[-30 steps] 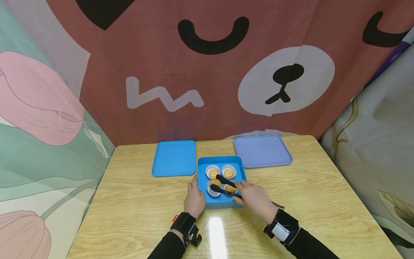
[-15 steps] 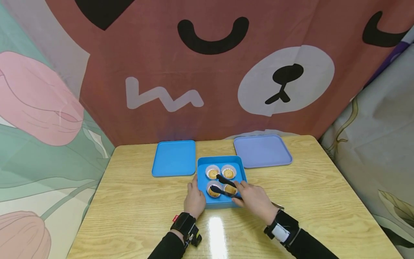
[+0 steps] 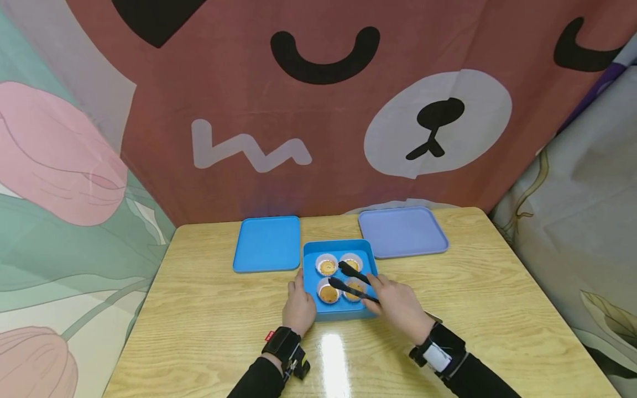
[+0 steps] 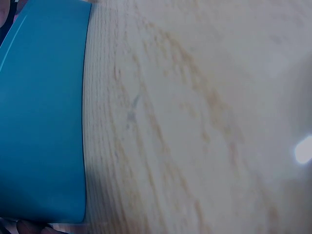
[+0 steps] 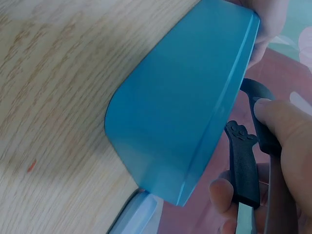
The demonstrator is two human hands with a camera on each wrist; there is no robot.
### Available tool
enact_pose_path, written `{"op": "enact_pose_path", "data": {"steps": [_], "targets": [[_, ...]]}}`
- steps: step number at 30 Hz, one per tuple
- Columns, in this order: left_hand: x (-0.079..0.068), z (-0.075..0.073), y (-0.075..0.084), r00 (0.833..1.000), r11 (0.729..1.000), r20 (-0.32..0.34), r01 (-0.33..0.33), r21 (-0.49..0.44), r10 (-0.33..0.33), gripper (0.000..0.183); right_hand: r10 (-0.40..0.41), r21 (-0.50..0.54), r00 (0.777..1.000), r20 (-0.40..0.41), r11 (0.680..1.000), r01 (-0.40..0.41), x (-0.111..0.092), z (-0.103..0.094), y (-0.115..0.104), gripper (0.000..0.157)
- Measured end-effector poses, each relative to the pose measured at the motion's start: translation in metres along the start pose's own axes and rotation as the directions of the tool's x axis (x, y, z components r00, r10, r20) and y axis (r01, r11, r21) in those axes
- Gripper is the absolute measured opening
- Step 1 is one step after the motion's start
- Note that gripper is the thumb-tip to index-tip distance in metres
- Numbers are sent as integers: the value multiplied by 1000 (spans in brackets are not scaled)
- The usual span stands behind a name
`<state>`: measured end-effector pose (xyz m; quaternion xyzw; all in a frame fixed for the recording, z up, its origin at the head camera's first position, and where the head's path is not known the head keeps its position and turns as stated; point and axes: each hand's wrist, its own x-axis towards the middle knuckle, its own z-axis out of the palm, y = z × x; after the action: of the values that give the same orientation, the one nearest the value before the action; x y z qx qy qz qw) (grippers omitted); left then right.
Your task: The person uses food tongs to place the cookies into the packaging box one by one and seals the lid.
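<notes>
In the head view, a blue box [image 3: 343,316] stands mid-table with several white paper cups [image 3: 326,257] inside, each bearing a small round golden pastry. My left hand [image 3: 299,308] rests along the box's left wall, its fingers reaching forward. Black tongs [image 3: 354,273] are in my right hand [image 3: 400,309], gripped between thumb and fingers. Their two arms stand apart over the cups, with nothing between the tips. The front-left pastry [image 3: 328,294] sits in its cup just beneath the tips. The right wrist view shows the black grips [image 5: 243,170] beside the box's outer wall [image 5: 180,97].
Behind the box to the left lies a flat blue tray [image 3: 267,244]. A purple tray [image 3: 404,232] lies at the back right, close to the box. The wooden table [image 3: 199,331] ends at a printed bear curtain [image 3: 338,182].
The pastry between the tong tips dropped into the front-left cup. Since then my right hand has drawn the spread tongs slightly to the right. My left hand stays at the box.
</notes>
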<state>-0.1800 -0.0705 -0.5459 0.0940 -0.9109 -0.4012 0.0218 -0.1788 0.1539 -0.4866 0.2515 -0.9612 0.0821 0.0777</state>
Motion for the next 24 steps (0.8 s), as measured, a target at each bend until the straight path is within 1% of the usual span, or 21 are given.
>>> {"op": "enact_pose_path", "data": {"steps": [6, 9, 13, 19, 24], "targets": [[1, 1, -1, 1000, 1000, -3, -9, 0, 9, 56, 46, 15, 997, -69, 999, -45, -3, -2, 11, 61], [1, 2, -2, 1000, 1000, -3, -16, 0, 16, 56, 67, -3, 992, -109, 998, -68, -6, -4, 17, 61], [1, 1, -1, 1000, 1000, 0, -14, 2, 14, 56, 94, -13, 986, -136, 995, -97, -10, -6, 25, 61], [1, -1, 1, 1000, 1000, 7, -1, 4, 1, 55, 143, -20, 977, -155, 989, -148, -16, -12, 38, 61], [1, 0, 0, 1000, 1000, 11, 8, 6, -8, 56, 181, -21, 966, -186, 982, -188, -27, -11, 52, 62]]}}
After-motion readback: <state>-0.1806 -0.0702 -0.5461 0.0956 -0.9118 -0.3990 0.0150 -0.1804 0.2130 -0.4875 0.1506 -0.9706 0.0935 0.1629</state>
